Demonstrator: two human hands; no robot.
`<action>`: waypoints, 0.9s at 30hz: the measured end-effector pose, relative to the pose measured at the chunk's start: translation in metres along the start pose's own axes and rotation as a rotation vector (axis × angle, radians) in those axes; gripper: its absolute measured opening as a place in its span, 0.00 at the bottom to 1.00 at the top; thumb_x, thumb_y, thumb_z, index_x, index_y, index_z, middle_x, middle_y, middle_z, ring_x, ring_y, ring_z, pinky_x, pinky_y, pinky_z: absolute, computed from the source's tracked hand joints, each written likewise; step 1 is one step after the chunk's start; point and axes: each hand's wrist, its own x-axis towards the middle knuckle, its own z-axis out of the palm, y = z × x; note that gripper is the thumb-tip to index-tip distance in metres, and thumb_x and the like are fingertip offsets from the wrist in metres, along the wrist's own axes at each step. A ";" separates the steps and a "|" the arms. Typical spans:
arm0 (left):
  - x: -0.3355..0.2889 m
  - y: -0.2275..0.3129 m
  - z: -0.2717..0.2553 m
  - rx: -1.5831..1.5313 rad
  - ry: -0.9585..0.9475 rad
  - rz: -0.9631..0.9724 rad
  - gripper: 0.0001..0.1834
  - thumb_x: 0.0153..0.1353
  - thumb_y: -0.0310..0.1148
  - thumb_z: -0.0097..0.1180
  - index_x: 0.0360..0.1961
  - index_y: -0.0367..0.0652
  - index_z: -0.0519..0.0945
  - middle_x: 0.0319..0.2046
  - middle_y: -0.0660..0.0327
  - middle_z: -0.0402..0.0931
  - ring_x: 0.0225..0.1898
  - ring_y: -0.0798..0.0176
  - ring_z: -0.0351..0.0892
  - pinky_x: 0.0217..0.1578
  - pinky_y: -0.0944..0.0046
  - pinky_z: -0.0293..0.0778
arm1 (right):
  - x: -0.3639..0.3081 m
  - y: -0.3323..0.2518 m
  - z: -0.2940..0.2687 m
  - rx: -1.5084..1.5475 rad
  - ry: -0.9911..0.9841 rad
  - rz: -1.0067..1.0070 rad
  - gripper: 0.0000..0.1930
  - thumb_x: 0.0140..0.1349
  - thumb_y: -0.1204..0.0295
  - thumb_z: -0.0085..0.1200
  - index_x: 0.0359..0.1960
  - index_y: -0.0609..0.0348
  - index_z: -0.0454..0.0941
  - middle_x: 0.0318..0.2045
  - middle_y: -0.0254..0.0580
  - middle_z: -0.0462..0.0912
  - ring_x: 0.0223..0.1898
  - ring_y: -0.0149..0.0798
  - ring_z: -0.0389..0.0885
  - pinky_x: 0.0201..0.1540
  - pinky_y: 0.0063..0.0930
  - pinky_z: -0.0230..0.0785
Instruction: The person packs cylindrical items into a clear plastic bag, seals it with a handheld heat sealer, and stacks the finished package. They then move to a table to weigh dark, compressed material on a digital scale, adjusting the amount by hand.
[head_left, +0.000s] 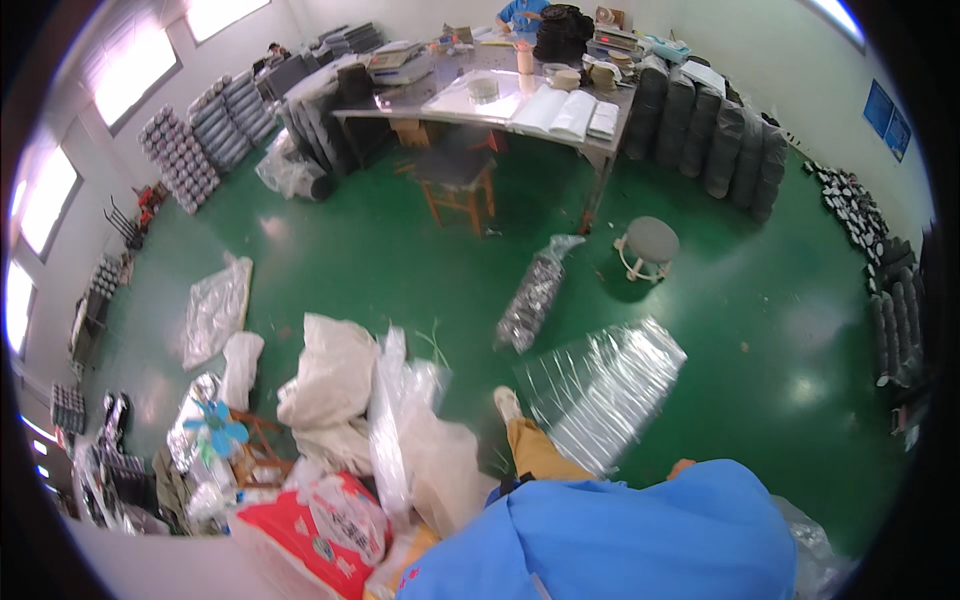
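Note:
My blue top (620, 540) fills the lower edge of the view and covers both arms. A small skin-coloured bit that may be my right hand (683, 465) peeks over the sleeve; its fingers are hidden. My left hand is out of sight. My tan trouser leg (535, 450) and white shoe (508, 402) stand on the green floor. Just right of the shoe lies a flat shiny clear plastic bag (600, 385). Beyond it lies a long clear bag packed with dark items (530, 300).
White and clear bags (335, 375) and a red sack (310, 530) are piled at my left. A round stool (648, 245), a wooden stool (455, 185) and a cluttered metal table (480, 100) stand ahead. Dark rolls (700, 130) line the right; another person works behind the table.

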 end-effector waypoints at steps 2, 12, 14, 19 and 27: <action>0.056 0.002 -0.049 0.004 0.015 0.007 0.27 0.66 0.51 0.43 0.53 0.40 0.74 0.42 0.48 0.79 0.42 0.50 0.79 0.45 0.55 0.72 | 0.066 -0.011 -0.081 -0.006 -0.010 0.066 0.13 0.59 0.60 0.50 0.29 0.57 0.80 0.26 0.48 0.81 0.31 0.49 0.81 0.36 0.40 0.74; 0.208 0.062 -0.359 -0.270 0.660 -0.013 0.20 0.69 0.40 0.41 0.49 0.33 0.75 0.36 0.51 0.79 0.31 0.63 0.77 0.35 0.62 0.74 | 0.309 -0.299 -0.739 0.383 0.672 -0.435 0.17 0.62 0.62 0.46 0.46 0.58 0.77 0.42 0.51 0.81 0.47 0.55 0.78 0.51 0.43 0.70; 0.245 0.027 -0.400 -0.590 0.792 -0.177 0.18 0.67 0.37 0.42 0.47 0.33 0.76 0.35 0.52 0.79 0.29 0.63 0.77 0.34 0.62 0.74 | 0.330 -0.354 -0.816 0.337 0.651 -0.585 0.16 0.61 0.63 0.46 0.45 0.57 0.77 0.43 0.51 0.81 0.46 0.53 0.78 0.50 0.43 0.70; 0.347 0.004 -0.481 -0.515 0.563 -0.478 0.18 0.66 0.37 0.44 0.45 0.34 0.77 0.31 0.53 0.80 0.29 0.62 0.79 0.33 0.61 0.75 | 0.422 -0.402 -0.907 -0.012 0.509 -0.646 0.15 0.63 0.61 0.47 0.47 0.54 0.74 0.40 0.48 0.80 0.45 0.53 0.79 0.47 0.44 0.70; 0.530 0.075 -0.730 0.162 0.327 -0.172 0.18 0.64 0.39 0.46 0.44 0.35 0.79 0.28 0.55 0.82 0.28 0.60 0.81 0.33 0.61 0.76 | 0.589 -0.160 -0.831 0.134 0.170 0.325 0.18 0.60 0.60 0.52 0.40 0.63 0.82 0.41 0.60 0.82 0.43 0.57 0.81 0.46 0.49 0.73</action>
